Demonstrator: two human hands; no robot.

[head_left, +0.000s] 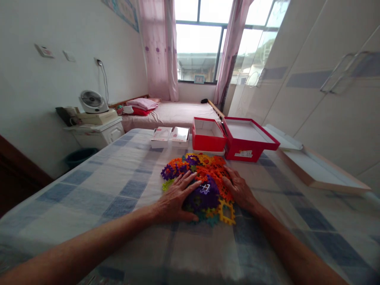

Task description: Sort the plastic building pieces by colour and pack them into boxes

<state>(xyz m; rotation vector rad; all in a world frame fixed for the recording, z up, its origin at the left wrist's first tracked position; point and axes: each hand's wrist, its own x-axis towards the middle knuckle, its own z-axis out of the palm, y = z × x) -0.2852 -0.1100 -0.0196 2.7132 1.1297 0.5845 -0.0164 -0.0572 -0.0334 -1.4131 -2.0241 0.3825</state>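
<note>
left hand (175, 198) spread on the pile (208, 198), right hand (240, 189) open against its right edge, neither visibly pinching; pile's gathered on the cloth (192, 249) but colours mixed, so I'd call it early, all of it outside the red boxes (209, 143) beyond

The head-worn camera was positioned above the near side of the checked cloth (74, 194) and faced forward and down. The left hand (176, 198) and right hand (240, 190) lay near it; the window (198, 41) stood well beyond.
</note>
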